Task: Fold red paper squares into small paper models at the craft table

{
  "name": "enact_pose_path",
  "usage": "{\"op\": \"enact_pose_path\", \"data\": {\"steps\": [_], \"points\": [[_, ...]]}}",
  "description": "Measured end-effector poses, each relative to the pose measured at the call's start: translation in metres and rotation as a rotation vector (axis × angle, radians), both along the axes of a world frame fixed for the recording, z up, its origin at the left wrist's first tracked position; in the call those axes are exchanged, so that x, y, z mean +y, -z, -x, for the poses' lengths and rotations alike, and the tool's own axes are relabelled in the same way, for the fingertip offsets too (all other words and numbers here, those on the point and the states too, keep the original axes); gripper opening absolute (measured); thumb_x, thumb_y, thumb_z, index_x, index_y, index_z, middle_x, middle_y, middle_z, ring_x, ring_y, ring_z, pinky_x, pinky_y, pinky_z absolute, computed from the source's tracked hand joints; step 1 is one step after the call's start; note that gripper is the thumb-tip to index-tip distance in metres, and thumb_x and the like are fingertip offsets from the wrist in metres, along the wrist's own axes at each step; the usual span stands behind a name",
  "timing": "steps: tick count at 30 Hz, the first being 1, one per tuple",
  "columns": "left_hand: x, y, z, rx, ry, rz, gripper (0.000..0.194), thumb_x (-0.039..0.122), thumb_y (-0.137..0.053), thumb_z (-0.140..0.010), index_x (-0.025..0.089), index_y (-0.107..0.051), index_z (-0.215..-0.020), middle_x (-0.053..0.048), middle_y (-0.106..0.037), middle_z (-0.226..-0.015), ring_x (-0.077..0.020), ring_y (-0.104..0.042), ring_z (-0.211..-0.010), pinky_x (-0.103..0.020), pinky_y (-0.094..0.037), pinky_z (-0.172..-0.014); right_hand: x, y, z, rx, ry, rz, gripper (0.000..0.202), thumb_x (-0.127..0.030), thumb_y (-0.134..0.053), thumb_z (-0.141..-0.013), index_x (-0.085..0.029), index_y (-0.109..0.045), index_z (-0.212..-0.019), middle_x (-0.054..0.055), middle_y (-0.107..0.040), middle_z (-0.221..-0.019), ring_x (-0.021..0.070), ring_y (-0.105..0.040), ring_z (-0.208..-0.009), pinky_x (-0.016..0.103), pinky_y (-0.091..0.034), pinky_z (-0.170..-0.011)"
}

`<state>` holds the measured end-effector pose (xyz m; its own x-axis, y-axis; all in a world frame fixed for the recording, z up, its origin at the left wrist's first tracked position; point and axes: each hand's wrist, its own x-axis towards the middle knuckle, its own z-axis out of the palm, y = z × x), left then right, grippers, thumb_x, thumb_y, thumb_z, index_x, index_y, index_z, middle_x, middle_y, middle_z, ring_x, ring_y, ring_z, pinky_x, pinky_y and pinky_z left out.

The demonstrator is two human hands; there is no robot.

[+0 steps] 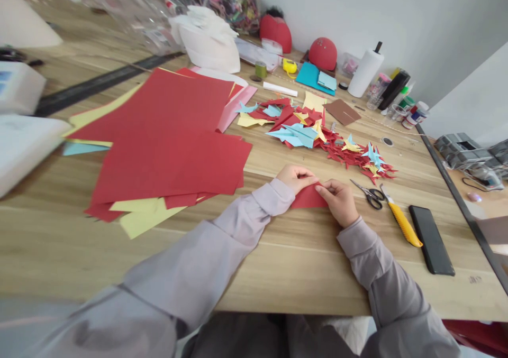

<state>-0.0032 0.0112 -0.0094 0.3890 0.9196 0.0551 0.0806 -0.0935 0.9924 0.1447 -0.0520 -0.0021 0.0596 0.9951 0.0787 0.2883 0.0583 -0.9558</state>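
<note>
A small piece of red paper [307,198] is held between both hands, low over the wooden table. My left hand [297,178] pinches its upper left edge, fingers closed. On the upper right edge, my right hand [340,199] grips it between thumb and fingers. Part of the paper is hidden behind the fingers. Just beyond my hands lies a heap of folded paper shapes in red, yellow and blue, with a blue folded paper piece [296,135] on top. To the left, large red paper sheets [170,162] are stacked over yellow ones.
Right of my hands lie scissors [373,195], a yellow utility knife [402,223] and a black phone [432,240]. At the back stand a white paper roll [365,72], bottles, a red pincushion-like dome [323,53] and a yellow tape measure [289,66].
</note>
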Motion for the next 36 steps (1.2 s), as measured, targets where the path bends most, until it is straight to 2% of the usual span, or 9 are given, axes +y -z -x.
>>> {"op": "enact_pose_path", "data": {"steps": [4,10,17,28,31,36], "points": [[0.0003,0.0007,-0.0006,-0.018,-0.002,0.007,0.021,0.037,-0.07,-0.063,0.016,-0.072,-0.067,-0.004,-0.072,-0.071,-0.0189,-0.063,-0.072,-0.03,-0.048,-0.072,-0.0004,-0.0006,-0.0005,-0.016,-0.006,0.007,0.039,-0.056,-0.067,-0.067,-0.018,-0.06,-0.065,-0.002,-0.055,-0.056,0.0095,-0.043,-0.049,0.023,-0.034,-0.046],[0.0023,0.0014,0.0006,-0.04,0.004,-0.012,0.023,0.039,-0.071,-0.062,0.017,-0.073,-0.068,-0.004,-0.073,-0.073,-0.02,-0.065,-0.076,-0.031,-0.049,-0.076,0.0002,-0.0045,-0.0033,-0.095,-0.062,-0.07,0.046,-0.059,-0.052,-0.079,-0.018,-0.06,-0.062,-0.002,-0.051,-0.057,0.0114,-0.045,-0.057,0.024,-0.039,-0.055],[0.0014,0.0005,0.0005,-0.03,0.015,-0.027,0.022,0.038,-0.07,-0.064,0.017,-0.072,-0.068,-0.004,-0.073,-0.074,-0.0204,-0.065,-0.076,-0.031,-0.05,-0.075,0.0006,-0.0021,-0.0032,-0.076,-0.071,-0.047,0.04,-0.056,-0.06,-0.075,-0.017,-0.066,-0.067,0.0,-0.06,-0.062,0.0126,-0.049,-0.057,0.025,-0.042,-0.056],[-0.0005,-0.0022,-0.0011,-0.043,0.0,0.008,0.02,0.037,-0.071,-0.062,0.017,-0.072,-0.065,-0.004,-0.073,-0.073,-0.0204,-0.065,-0.077,-0.031,-0.05,-0.076,0.0002,-0.0018,-0.0015,-0.101,-0.042,-0.046,0.038,-0.053,-0.061,-0.074,-0.017,-0.066,-0.063,0.001,-0.06,-0.058,0.0119,-0.048,-0.053,0.024,-0.04,-0.05],[-0.0011,-0.0031,-0.0012,-0.069,-0.011,0.052,0.024,0.04,-0.073,-0.059,0.017,-0.072,-0.064,-0.003,-0.072,-0.07,-0.0196,-0.064,-0.073,-0.03,-0.049,-0.073,-0.0003,-0.0014,-0.0007,-0.078,-0.04,-0.046,0.038,-0.054,-0.061,-0.073,-0.017,-0.066,-0.064,0.002,-0.061,-0.06,0.0125,-0.049,-0.054,0.024,-0.041,-0.051],[-0.0012,-0.0039,0.0001,-0.158,0.013,0.258,0.04,0.054,-0.068,-0.062,0.015,-0.07,-0.065,-0.003,-0.068,-0.059,-0.0176,-0.061,-0.059,-0.03,-0.047,-0.06,-0.0008,-0.0015,0.0,-0.062,-0.033,-0.046,0.036,-0.051,-0.061,-0.074,-0.017,-0.064,-0.063,0.0,-0.058,-0.057,0.0113,-0.046,-0.052,0.024,-0.039,-0.049]]}}
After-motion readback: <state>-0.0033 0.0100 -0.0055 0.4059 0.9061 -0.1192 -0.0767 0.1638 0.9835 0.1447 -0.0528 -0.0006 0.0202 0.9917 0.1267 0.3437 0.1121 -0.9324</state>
